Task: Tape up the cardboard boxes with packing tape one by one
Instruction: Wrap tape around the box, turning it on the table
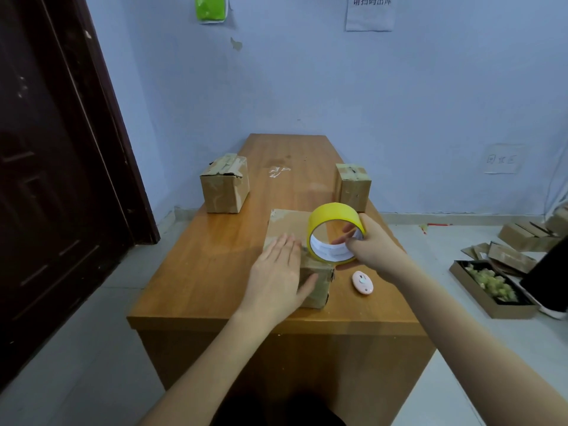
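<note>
A cardboard box (287, 224) lies lengthwise on the wooden table (215, 259), near its front edge. My left hand (278, 276) lies flat on the box's near top with straight fingers, thumb against the front face. My right hand (373, 245) grips a yellow roll of packing tape (333, 232), fingers through its core, holding it upright over the box's right side. Two more cardboard boxes stand farther back: one at the left edge (224, 184), one at the right edge (353, 186), both with tape on top.
A small pink oval cutter (362, 282) lies on the table right of the box. A dark door (61, 149) stands at the left. On the floor at right are flattened cartons (522, 241) and an open tray of tape scraps (491, 287).
</note>
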